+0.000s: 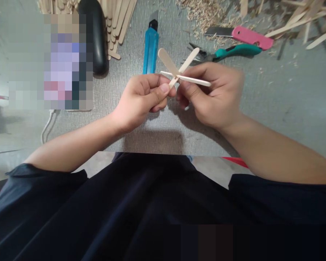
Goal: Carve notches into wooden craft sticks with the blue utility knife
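Several pale popsicle sticks (193, 79), joined crosswise at the middle, are held up over the table between both hands. My left hand (149, 92) pinches the lower end of one stick between thumb and fingers. At the crossing, my right hand (206, 90) closes its thumb and fingers around the sticks from the right; its fingertips are partly hidden behind them. A blue utility knife (151, 49) with its blade out lies just beyond my left hand. Pliers with teal handles (237, 52) lie past my right hand, their jaws partly covered by the hand.
A pink-handled knife (252, 37) lies behind the pliers. Wood shavings (203, 16) and loose sticks (301, 25) spread over the back right. A pile of popsicle sticks (119, 21) and a black rounded object (97, 40) are at the back left, beside a blurred-out item and a white cable (46, 125).
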A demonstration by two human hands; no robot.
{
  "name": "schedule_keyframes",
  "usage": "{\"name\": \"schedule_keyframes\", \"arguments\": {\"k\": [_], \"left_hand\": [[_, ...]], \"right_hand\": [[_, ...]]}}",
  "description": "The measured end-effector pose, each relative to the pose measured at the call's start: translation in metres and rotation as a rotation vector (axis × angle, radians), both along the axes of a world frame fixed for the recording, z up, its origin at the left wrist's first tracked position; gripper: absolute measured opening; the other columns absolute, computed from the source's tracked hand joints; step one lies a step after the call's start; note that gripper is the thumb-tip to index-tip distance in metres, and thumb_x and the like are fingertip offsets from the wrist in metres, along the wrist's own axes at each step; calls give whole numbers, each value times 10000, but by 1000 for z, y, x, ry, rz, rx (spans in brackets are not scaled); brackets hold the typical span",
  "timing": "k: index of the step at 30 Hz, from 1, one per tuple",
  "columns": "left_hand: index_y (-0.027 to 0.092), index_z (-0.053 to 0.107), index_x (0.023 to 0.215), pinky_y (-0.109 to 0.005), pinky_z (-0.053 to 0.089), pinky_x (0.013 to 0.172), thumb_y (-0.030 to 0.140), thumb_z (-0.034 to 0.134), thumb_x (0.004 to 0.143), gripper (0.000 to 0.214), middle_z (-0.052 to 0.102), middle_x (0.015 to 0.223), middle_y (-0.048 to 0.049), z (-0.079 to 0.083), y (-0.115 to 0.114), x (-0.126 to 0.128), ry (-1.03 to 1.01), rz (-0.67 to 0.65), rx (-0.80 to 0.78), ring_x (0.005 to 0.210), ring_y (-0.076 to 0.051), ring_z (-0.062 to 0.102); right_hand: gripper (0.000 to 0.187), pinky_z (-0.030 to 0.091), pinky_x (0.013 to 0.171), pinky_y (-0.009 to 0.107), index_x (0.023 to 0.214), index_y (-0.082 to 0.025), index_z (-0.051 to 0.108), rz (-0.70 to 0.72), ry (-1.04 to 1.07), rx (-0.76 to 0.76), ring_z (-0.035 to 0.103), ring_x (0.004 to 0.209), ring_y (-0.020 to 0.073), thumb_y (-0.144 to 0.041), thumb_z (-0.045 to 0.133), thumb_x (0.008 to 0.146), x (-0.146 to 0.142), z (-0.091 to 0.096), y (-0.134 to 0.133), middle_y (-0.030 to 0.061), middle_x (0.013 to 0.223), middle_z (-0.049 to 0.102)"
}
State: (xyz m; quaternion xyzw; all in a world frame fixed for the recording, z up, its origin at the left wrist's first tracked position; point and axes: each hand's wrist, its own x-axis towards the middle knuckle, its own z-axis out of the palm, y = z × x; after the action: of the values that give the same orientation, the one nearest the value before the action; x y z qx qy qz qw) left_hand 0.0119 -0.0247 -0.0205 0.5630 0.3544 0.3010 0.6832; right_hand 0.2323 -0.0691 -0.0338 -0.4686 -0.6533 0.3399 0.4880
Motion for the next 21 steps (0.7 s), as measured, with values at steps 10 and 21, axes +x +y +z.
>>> {"name": "schedule_keyframes", "arguments": {"k": [10,21], "left_hand": [[213,702,843,-294,503,523,551,842,1161,484,559,717,12,-3,0,-2,-14,-73,18,536,-88,496],[241,754,907,-332,438,547,774,958,980,575,563,672,13,1,1,-5,-78,-149,-17,577,-124,484]], "right_hand": [[298,419,553,342,988,-274,936,59,-213,52,527,585,164,-379,743,1191,4,23,-9,-14,688,650],[319,572,597,346,1049,-270,952,98,-233,84,728,644,185,-470,753,1200,12,17,-4,25,823,854]]}}
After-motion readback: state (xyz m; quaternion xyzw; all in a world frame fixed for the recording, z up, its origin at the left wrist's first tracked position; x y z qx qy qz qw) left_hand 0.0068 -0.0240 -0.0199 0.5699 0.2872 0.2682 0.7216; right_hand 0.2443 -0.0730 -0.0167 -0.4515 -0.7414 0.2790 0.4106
